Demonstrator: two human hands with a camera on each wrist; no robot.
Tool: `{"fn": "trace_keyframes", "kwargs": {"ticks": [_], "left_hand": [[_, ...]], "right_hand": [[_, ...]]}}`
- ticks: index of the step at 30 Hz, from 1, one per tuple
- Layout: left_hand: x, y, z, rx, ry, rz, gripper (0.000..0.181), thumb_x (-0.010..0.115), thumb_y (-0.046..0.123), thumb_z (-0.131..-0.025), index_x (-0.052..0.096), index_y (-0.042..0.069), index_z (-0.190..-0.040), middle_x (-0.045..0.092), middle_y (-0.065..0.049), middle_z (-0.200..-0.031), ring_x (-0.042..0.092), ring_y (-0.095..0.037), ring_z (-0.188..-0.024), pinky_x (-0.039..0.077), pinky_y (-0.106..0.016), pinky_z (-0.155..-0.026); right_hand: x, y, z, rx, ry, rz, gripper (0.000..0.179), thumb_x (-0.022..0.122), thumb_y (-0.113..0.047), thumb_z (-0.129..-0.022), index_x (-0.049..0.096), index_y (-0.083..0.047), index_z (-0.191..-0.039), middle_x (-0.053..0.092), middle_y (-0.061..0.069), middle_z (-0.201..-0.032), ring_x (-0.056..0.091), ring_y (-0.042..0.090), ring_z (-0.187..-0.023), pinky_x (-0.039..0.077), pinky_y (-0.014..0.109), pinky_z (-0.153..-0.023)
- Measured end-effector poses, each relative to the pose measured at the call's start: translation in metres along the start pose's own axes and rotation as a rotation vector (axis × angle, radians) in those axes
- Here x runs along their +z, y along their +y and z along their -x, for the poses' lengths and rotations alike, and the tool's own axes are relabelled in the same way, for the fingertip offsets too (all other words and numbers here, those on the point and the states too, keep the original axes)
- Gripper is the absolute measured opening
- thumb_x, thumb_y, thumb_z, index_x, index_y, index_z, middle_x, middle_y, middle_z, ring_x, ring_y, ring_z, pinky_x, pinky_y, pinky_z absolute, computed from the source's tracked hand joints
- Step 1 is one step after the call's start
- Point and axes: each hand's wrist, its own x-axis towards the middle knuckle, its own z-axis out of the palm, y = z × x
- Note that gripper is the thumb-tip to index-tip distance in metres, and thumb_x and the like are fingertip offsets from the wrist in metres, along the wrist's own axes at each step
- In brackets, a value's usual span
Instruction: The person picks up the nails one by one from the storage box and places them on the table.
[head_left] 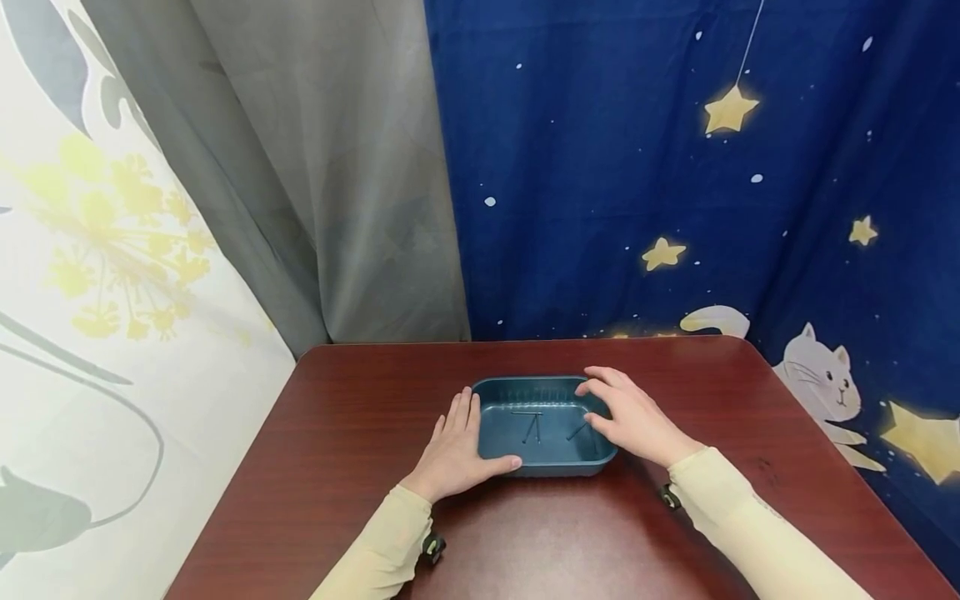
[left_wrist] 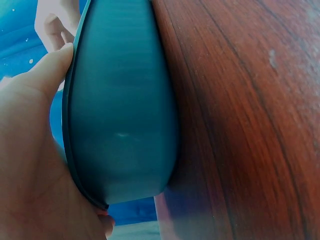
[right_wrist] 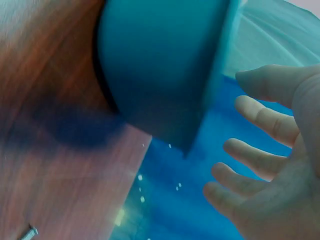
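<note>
A dark teal rectangular tray stands on the table. Several thin dark nail-like pieces lie loose on its floor. My left hand rests against the tray's left end, fingers straight along the side and thumb over the front rim. In the left wrist view, the thumb touches the rim of the tray. Over the tray's right end hovers my right hand, fingers spread and slightly bent. The right wrist view has that hand apart from the tray wall, holding nothing visible.
The reddish-brown wooden table extends around the tray. A grey curtain and a blue star-patterned curtain hang behind it. A small metallic piece shows at the lower left of the right wrist view.
</note>
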Motion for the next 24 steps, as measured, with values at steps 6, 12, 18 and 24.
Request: {"fn": "trace_keyframes", "kwargs": {"ticks": [6, 12, 18, 24], "left_hand": [[-0.002, 0.001, -0.001, -0.004, -0.003, 0.032, 0.127, 0.060, 0.083, -0.076, 0.013, 0.002, -0.161, 0.003, -0.012, -0.168, 0.007, -0.030, -0.153, 0.018, -0.057, -0.118], [-0.002, 0.001, 0.000, -0.004, -0.012, 0.018, 0.130, 0.053, 0.090, -0.074, 0.012, 0.003, -0.161, 0.002, -0.011, -0.168, 0.006, -0.029, -0.154, 0.017, -0.055, -0.119], [-0.003, 0.001, 0.000, -0.002, -0.010, 0.024, 0.130, 0.053, 0.090, -0.074, 0.013, 0.003, -0.161, 0.002, -0.011, -0.168, 0.005, -0.029, -0.154, 0.017, -0.055, -0.119], [-0.002, 0.001, 0.000, -0.003, -0.015, 0.023, 0.131, 0.051, 0.092, -0.073, 0.013, 0.003, -0.161, 0.002, -0.011, -0.168, 0.005, -0.029, -0.154, 0.017, -0.054, -0.119]], "right_hand": [[0.019, -0.003, -0.006, -0.049, -0.044, 0.060, 0.031, 0.081, -0.015, -0.086, 0.072, -0.017, -0.115, 0.047, 0.013, -0.148, 0.042, 0.030, -0.136, 0.046, 0.049, -0.102], [0.031, -0.001, -0.008, -0.121, -0.085, 0.175, 0.027, 0.083, -0.012, -0.082, 0.077, -0.011, -0.109, 0.053, 0.015, -0.141, 0.045, 0.029, -0.132, 0.053, 0.044, -0.094], [0.036, -0.002, -0.014, -0.185, -0.099, 0.241, 0.021, 0.085, -0.011, -0.078, 0.079, -0.013, -0.098, 0.062, 0.014, -0.127, 0.054, 0.028, -0.121, 0.055, 0.045, -0.087], [0.042, -0.002, -0.020, -0.181, -0.127, 0.273, 0.016, 0.087, -0.013, -0.077, 0.078, -0.016, -0.090, 0.067, 0.010, -0.115, 0.058, 0.028, -0.116, 0.052, 0.045, -0.094]]}}
